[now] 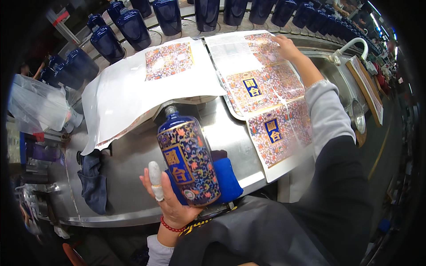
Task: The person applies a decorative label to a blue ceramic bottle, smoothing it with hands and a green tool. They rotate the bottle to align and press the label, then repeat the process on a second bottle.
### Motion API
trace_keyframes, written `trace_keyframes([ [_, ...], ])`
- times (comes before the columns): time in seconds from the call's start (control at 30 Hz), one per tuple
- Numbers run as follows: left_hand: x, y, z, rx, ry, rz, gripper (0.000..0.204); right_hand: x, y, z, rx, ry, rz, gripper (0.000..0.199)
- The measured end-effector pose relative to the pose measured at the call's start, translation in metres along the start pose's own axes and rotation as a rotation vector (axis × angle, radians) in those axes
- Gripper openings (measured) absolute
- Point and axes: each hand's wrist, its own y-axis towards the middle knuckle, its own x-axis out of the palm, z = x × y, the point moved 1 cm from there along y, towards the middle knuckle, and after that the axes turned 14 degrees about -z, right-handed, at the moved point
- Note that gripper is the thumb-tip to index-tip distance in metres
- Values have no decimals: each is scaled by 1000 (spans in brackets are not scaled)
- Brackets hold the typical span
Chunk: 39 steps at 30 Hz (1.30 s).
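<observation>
My left hand (171, 201) grips the base of a dark blue bottle (188, 159) that lies tilted on a blue cushion (228, 179), neck pointing away. A patterned label with a gold frame covers the bottle's side. A white wrap covers my left thumb. My right hand (286, 46) reaches far forward and rests, fingers down, on the top label of a sheet of patterned labels (266, 95) spread on the steel table (133, 177). It holds nothing that I can see.
A white backing sheet (128, 88) with one label lies left of the label sheet. Several unlabelled dark blue bottles (133, 26) stand in a row along the far edge. A dark cloth (93, 181) lies at left, and a sink with a white tap (350, 46) at right.
</observation>
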Motion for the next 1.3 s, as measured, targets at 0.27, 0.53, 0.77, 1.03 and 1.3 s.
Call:
trace_keyframes([
  [0.27, -1, -3, -4, -45, 7, -67, 122, 5, 44, 102, 272, 273, 32, 36],
  [0.53, 4, -4, 0, -87, -71, -72, 113, 114, -193, 276, 1136, 991, -206, 28],
  [0.77, 1, 3, 2, -16, -44, -77, 114, 49, -149, 191, 363, 1843, -108, 20],
  [1.03, -3, 6, 8, -32, -48, 17, 102, -18, 30, 78, -130, 489, -163, 53],
  [1.3, 0, 2, 6, -74, -289, 177, 109, 40, 144, 120, -502, 163, -224, 74],
])
